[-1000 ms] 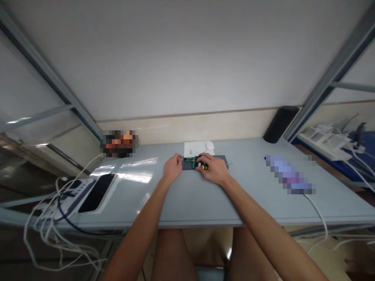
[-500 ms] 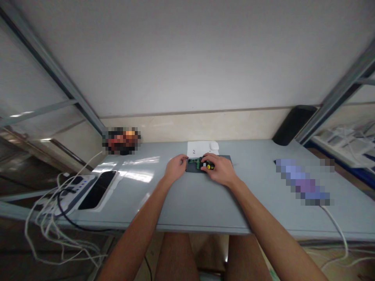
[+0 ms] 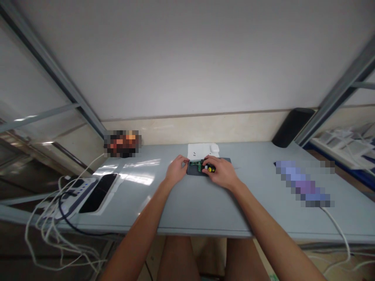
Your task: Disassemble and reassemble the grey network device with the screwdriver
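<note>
A small green circuit board lies on a dark grey mat in the middle of the grey table. My left hand rests at the mat's left edge, fingers curled against the board's end. My right hand is closed round a small black and yellow tool whose tip meets the board. Just behind the mat lies a white plastic cover. How the left fingers grip is too small to make out.
A black phone lies on a white tray at the left beside a power strip with tangled cables. A black cylinder stands at the back right. A white cable runs off the table's right front.
My hands have stayed on the board and tool. The view has shifted slightly, and the left fingers have drawn a little closer to the board.
</note>
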